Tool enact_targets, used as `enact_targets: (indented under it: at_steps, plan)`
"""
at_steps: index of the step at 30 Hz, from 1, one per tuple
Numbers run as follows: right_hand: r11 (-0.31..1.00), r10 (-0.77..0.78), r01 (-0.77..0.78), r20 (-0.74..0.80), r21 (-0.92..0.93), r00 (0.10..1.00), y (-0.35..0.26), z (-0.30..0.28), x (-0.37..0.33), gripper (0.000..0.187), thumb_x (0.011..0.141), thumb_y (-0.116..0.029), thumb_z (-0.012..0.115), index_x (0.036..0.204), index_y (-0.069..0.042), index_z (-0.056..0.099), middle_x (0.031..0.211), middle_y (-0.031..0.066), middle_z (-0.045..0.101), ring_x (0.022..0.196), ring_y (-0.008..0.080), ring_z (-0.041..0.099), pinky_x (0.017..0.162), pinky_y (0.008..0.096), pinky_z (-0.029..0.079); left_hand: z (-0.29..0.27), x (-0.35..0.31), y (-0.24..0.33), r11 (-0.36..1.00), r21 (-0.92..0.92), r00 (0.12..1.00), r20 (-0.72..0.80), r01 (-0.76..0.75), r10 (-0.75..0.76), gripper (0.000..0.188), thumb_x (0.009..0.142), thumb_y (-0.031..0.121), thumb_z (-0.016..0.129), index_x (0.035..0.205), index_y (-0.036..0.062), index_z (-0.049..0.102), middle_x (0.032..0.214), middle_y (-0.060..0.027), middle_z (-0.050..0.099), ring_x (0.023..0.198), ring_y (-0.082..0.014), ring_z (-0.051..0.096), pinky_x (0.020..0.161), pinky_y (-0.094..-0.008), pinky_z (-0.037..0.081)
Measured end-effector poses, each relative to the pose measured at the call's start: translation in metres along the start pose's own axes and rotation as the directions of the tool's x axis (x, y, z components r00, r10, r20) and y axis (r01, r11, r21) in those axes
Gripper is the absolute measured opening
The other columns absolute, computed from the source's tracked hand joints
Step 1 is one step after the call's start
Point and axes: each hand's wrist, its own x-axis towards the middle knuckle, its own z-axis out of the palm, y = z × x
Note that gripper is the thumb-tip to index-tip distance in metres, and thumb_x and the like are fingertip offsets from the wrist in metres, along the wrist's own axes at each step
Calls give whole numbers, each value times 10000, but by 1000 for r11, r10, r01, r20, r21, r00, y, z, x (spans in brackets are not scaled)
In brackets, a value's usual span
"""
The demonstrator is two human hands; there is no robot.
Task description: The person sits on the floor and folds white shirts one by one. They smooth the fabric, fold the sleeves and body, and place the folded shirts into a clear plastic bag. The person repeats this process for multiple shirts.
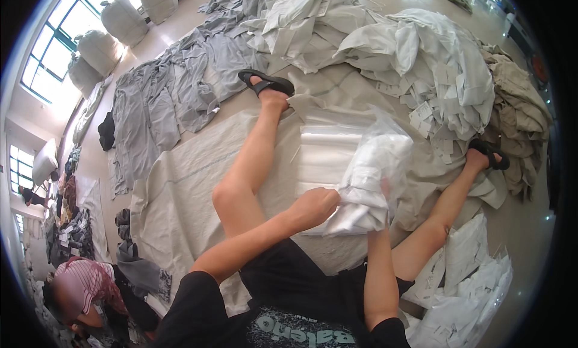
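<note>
- At the far left, a second person in a striped red-and-white top bends over dark clothing by the lower edge, well apart from the wearer's hands.
- Large stuffed whitish sacks stand along the windows at the upper left.
- A row of flat grey garments lies spread over the floor, reaching from the left toward the top middle.
- A wide pale woven sheet covers the floor under the seated wearer, whose bare legs stretch out over it in black sandals.
- The left hand is closed in a fist on the lower edge of a folded white garment, pinching the fabric beside the left knee.
- That folded white garment sits between the two legs, lifted off the sheet, partly inside a clear thin plastic bag.
- A stack of flat clear plastic bags lies on the sheet just behind the held bundle.
- The right hand is pushed up into the plastic bag against the garment; the film and cloth hide its fingers, so I cannot tell how it grips.
- A big heap of white tagged garments is piled at the upper right, with beige ones beside it.
- Bagged white garments lie heaped at the lower right, near the right thigh.
</note>
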Motion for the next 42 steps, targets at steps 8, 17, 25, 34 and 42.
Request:
enact_targets:
  at_steps: [8,17,25,34,42]
  plan:
    - [543,-650,396,-72,-741,756,-24,36,15,896,875,-479,872,1422,161,566,1256,223,751,1120,334,725,1058,410,534,44,-64,8,879,-352,933,-39,323,-358,188,954,2,739,1039,-4,571,924,-219,731,902,-445,739,758,-461,569]
    - [7,-461,-217,-196,-976,866,-23,91,10,955,752,-570,894,1357,95,571,1251,321,727,1186,456,711,1026,491,555,56,-58,20,971,20,948,-222,238,-228,233,849,35,758,1049,39,639,745,-102,672,640,-350,686,592,-441,553]
    - [-187,-525,211,279,-959,804,0,66,40,936,955,-536,755,1565,88,419,1508,357,554,1350,467,609,1079,500,524,62,-51,5,902,234,915,93,364,-393,208,874,57,695,982,28,520,712,-161,665,619,-389,683,558,-489,534]
    - [-635,-379,200,526,-746,761,27,36,10,578,1059,-182,544,1615,-47,464,1658,259,441,1548,441,412,1259,539,353,88,-73,-3,867,250,818,299,431,-492,295,913,187,708,1039,-2,519,699,-202,700,676,-427,724,607,-564,552]
    - [-661,150,616,729,-429,668,74,-6,21,452,1039,-278,566,1434,-89,675,1553,119,608,1524,353,480,1295,574,283,94,-70,-5,881,197,849,245,430,-469,308,879,199,760,1047,27,567,685,-193,697,658,-424,723,596,-532,570]
